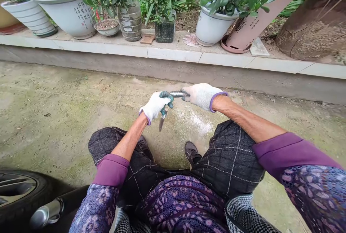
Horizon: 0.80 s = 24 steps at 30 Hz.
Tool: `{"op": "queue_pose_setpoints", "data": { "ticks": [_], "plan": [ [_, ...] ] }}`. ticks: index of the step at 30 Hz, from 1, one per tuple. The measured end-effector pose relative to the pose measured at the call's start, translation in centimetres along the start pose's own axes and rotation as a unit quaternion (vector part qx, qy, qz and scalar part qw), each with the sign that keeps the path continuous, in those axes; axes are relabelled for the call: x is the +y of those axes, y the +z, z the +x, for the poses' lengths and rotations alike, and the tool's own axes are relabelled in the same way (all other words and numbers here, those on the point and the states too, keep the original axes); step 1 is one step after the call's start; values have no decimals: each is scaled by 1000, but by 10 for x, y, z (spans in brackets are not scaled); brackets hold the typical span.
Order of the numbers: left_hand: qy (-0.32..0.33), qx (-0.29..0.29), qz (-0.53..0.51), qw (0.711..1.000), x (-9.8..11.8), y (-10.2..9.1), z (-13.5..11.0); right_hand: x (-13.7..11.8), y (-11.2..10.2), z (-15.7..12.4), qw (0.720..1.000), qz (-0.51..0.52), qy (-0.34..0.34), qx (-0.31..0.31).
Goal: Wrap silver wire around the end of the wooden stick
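Observation:
Both my hands wear white knit gloves with purple cuffs. My left hand (159,106), its glove dark green at the fingers, is closed around one end of a silvery, ribbed, rod-like piece (177,94). Below that hand hangs a brown, handle-like piece (161,122) with a pale collar at its top; whether it joins the silvery piece is hidden by the fingers. At the opposite end, my right hand (200,94) has its fingers closed on the silvery piece from above. The two hands are slightly apart, held out over the ground in front of my knees.
White powder (201,123) is scattered on the mossy concrete ground (54,106) beneath my hands. Ahead runs a low tiled ledge (173,54) lined with potted plants, including a white pot (214,27). A vehicle wheel (24,193) and an exhaust pipe (47,213) stand close at lower left.

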<state>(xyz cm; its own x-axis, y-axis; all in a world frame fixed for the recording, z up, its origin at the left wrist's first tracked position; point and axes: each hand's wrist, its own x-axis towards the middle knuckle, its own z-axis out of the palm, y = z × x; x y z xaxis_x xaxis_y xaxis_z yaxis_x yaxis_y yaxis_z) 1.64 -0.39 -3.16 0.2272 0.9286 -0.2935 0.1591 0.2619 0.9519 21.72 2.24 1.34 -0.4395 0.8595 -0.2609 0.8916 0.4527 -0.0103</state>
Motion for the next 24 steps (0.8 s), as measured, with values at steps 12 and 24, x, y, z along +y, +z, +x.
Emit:
{"op": "queue_pose_setpoints", "data": {
  "ticks": [12, 24],
  "plan": [
    [33, -65, -171, 983, 2, -1, -1, 2, -4, 11, 985, 122, 12, 121],
    [77, -20, -61, 995, 7, -11, 5, -3, -30, -17, 837, 545, 50, 28]
  ]
}}
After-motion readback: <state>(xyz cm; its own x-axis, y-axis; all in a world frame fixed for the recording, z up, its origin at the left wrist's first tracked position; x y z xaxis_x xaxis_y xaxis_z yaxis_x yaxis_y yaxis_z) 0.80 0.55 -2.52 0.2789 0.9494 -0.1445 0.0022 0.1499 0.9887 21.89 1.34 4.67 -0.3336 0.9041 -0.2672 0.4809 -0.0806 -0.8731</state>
